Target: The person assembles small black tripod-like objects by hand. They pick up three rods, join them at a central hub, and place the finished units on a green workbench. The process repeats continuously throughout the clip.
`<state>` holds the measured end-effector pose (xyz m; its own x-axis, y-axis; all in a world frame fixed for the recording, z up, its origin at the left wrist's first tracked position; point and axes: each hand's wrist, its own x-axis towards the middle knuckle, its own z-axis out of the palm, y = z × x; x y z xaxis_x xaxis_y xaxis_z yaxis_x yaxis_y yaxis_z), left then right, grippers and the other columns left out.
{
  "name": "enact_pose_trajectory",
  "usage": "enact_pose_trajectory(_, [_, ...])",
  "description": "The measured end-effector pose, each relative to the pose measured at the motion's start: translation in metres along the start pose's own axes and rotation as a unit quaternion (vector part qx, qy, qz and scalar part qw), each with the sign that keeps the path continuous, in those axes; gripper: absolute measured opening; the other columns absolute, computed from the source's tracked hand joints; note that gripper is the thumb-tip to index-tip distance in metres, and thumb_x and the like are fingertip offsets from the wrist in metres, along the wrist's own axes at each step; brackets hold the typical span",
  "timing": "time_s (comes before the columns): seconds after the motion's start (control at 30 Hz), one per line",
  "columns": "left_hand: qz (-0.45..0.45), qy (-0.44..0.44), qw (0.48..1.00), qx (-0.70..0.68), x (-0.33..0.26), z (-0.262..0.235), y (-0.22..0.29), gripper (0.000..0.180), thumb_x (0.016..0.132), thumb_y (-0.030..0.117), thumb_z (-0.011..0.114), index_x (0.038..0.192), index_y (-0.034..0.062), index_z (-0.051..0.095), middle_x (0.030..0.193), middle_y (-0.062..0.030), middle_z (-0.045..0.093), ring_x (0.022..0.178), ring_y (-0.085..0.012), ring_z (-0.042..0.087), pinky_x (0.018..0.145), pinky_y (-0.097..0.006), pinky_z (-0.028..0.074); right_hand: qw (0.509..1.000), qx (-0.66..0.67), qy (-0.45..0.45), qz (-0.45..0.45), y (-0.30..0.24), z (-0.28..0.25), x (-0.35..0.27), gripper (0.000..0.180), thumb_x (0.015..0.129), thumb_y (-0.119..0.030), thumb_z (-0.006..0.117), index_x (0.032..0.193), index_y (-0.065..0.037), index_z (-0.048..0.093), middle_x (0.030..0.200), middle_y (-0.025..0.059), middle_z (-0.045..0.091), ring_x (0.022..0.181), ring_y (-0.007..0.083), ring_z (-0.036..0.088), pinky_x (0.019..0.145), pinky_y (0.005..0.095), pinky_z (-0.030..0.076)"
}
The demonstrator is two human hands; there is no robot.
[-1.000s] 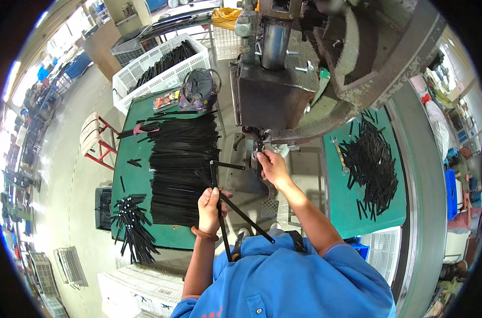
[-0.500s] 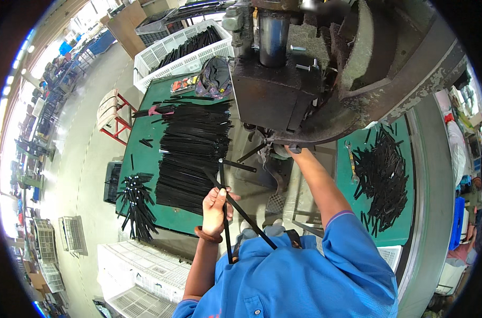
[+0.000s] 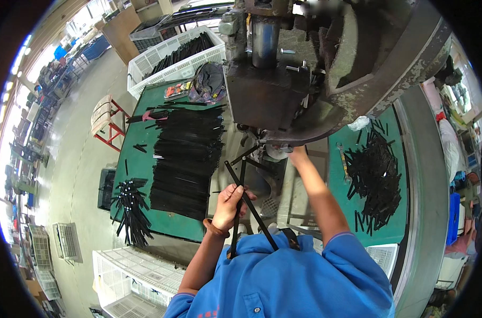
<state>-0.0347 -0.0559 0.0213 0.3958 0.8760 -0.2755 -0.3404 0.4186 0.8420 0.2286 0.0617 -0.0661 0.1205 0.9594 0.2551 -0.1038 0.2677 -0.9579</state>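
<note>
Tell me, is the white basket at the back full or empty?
Not empty. The white basket behind the green table holds a heap of black strips. How deep the heap goes cannot be seen.

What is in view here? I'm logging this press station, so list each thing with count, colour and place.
Press machine: one, dark grey, centre top.
Table: one, green, left.
Stacked strips: many, black, on that table.
Finished strips: a loose pile, black, right green surface.
Crates: one white at top left holding black strips, more white ones at lower left.
Stool: one, red-framed, left of table.
Left hand: holds a few black strips.
Right hand: reaches under the press, grip hidden.
</note>
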Motion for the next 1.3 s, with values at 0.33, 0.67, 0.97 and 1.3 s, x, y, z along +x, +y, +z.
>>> enact_pose_trajectory(0.33, [-0.033,-0.053,0.998,0.013,0.011,-0.007,0.004,0.017,0.097,0.019,0.044,0.093,0.0033,0.05,0.081,-0.0105,0.065,0.042,-0.0061,0.044,0.037,-0.019,0.033,0.982,0.051,0.008,0.18,-0.057,0.068,-0.016,0.019,0.082,-0.021,0.068,0.075,-0.006,0.061,0.066,0.0,0.059,0.059,0.0089,0.055,0.056,0.0237,0.044])
enact_pose_trajectory(0.67, [-0.064,-0.122,0.99,0.025,0.028,0.005,0.013,0.021,0.097,0.021,0.045,0.1,0.0015,0.053,0.079,-0.0083,0.065,0.044,-0.0061,0.045,0.038,-0.019,0.034,0.934,0.21,0.075,0.278,-0.032,0.053,-0.016,0.026,0.09,-0.037,0.054,0.075,-0.016,0.054,0.058,-0.0055,0.046,0.049,0.0052,0.038,0.047,0.0208,0.034])
enact_pose_trajectory(0.97, [-0.021,-0.161,0.985,0.062,0.074,0.009,-0.007,0.026,0.096,0.023,0.047,0.105,0.0001,0.056,0.08,-0.0078,0.065,0.045,-0.0064,0.046,0.04,-0.02,0.034,0.958,0.034,0.014,0.284,-0.065,0.059,-0.139,0.031,0.097,-0.036,0.044,0.097,-0.007,0.056,0.073,0.0026,0.061,0.056,0.0098,0.056,0.051,0.0232,0.046])
enact_pose_trajectory(1.3, [-0.073,-0.171,0.981,0.062,0.078,0.001,-0.016,0.026,0.097,0.02,0.044,0.103,-0.0033,0.053,0.084,-0.0125,0.065,0.045,-0.0088,0.048,0.039,-0.021,0.038,0.964,0.03,0.064,0.258,-0.092,0.114,-0.177,0.019,0.097,-0.022,0.044,0.089,-0.005,0.051,0.055,0.0017,0.051,0.041,0.0079,0.045,0.037,0.0219,0.036])
